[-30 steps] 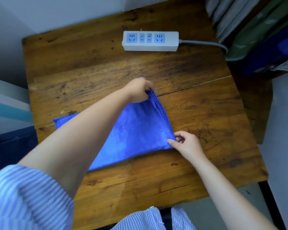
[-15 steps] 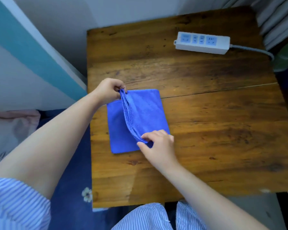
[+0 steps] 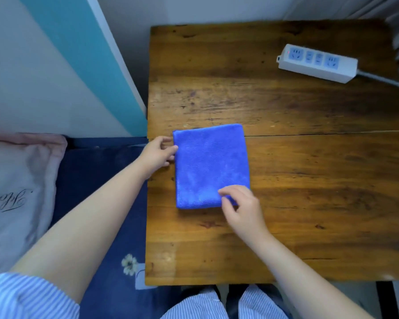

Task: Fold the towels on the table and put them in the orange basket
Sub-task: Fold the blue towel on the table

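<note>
Towel (image 3: 211, 165), blue and folded into a flat rectangle, lies on the wooden table (image 3: 309, 180) near its left edge. It looks soft, light and limp, so I expect the layers to slide apart if I lift by one corner. My left hand (image 3: 156, 155) touches its left edge with fingers loosely curled; my right hand (image 3: 242, 208) rests relaxed fingertips on the near right corner, pinching nothing. Better to grasp both side edges through all layers. A power strip (image 3: 318, 63) lies well apart. No orange basket is in view.

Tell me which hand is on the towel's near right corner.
The right hand; the left hand touches the blue towel's far left edge instead.
</note>
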Demonstrator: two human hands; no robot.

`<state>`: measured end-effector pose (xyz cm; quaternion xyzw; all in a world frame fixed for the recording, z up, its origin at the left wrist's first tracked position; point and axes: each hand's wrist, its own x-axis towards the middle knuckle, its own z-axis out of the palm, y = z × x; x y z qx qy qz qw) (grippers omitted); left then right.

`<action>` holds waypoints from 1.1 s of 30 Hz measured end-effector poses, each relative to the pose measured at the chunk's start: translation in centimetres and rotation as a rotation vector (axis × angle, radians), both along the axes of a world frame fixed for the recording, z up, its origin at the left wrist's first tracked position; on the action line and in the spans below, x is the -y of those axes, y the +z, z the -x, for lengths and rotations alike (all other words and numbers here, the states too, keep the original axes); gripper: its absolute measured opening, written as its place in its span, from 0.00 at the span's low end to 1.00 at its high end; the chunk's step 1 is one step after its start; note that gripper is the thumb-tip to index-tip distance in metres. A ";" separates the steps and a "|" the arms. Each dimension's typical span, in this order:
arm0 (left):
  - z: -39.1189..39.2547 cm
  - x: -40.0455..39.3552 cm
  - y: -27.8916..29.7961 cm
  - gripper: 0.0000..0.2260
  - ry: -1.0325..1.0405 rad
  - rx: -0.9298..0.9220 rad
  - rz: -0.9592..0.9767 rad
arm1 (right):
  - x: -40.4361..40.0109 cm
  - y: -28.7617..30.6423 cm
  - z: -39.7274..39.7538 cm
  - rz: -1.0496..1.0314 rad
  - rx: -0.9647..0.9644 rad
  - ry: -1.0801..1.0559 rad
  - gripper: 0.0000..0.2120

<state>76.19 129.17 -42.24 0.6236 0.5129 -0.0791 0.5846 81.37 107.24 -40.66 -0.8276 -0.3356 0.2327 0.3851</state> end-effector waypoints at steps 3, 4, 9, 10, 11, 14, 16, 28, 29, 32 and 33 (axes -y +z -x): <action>0.8 2.3 -0.6 0.16 -0.023 -0.032 -0.072 | 0.5 0.2 -3.5 0.023 0.143 -0.059 0.16; 1.1 3.0 -0.8 0.16 -0.036 -0.053 -0.127 | 0.4 -0.1 -4.5 0.044 0.183 -0.063 0.17; 2.4 5.9 -1.0 0.16 -0.026 -0.085 -0.289 | -3.4 -0.5 -9.3 0.216 0.209 0.060 0.23; 2.4 6.2 -1.0 0.17 -0.019 -0.084 -0.309 | -5.1 -0.2 -10.4 0.291 0.164 0.131 0.26; 2.5 6.4 -1.0 0.17 -0.018 -0.089 -0.320 | -6.8 0.0 -11.3 0.385 0.135 0.211 0.27; 2.6 6.3 -0.9 0.17 -0.032 -0.105 -0.321 | -10.9 0.5 -13.8 0.665 0.102 0.420 0.22; 2.7 6.2 -0.8 0.17 -0.069 -0.117 -0.329 | -12.3 1.0 -14.7 0.771 0.069 0.519 0.16; 2.5 6.3 -1.0 0.25 -0.217 -0.223 -0.392 | -14.1 0.2 -16.3 0.912 -0.100 0.585 0.05; 2.5 6.5 -1.0 0.26 -0.228 -0.231 -0.404 | -14.1 0.2 -16.3 0.911 -0.079 0.596 0.04; 2.5 7.0 -0.7 0.27 -0.254 -0.254 -0.452 | -13.4 0.0 -16.0 0.918 0.123 0.618 0.05; 2.5 7.2 -0.6 0.28 -0.260 -0.266 -0.480 | -12.9 -0.3 -15.8 0.894 0.198 0.586 0.07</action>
